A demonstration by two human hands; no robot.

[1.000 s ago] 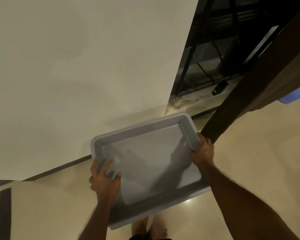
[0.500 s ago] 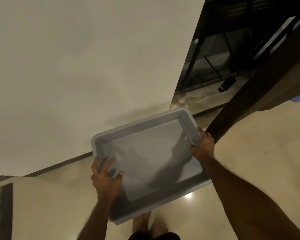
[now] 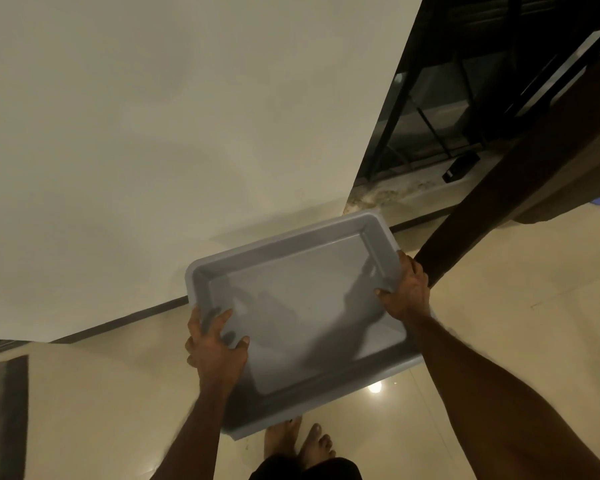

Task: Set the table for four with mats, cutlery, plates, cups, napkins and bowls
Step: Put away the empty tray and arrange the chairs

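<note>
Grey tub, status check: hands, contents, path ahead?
Left hand and right hand grip grey tub rims. Tub empty. Wall ahead, dark wooden post beside right hand.

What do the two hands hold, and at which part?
An empty grey plastic tub, carried by its rim: left hand on the left side, right hand on the right side.

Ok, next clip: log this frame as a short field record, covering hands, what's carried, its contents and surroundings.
carried: grey plastic tub, held above the floor
contents: none visible
left hand: grips the tub's left rim, thumb inside
right hand: grips the right rim
surroundings: cream wall, glossy tiled floor, dark wooden post
feet: bare, below the tub
</note>
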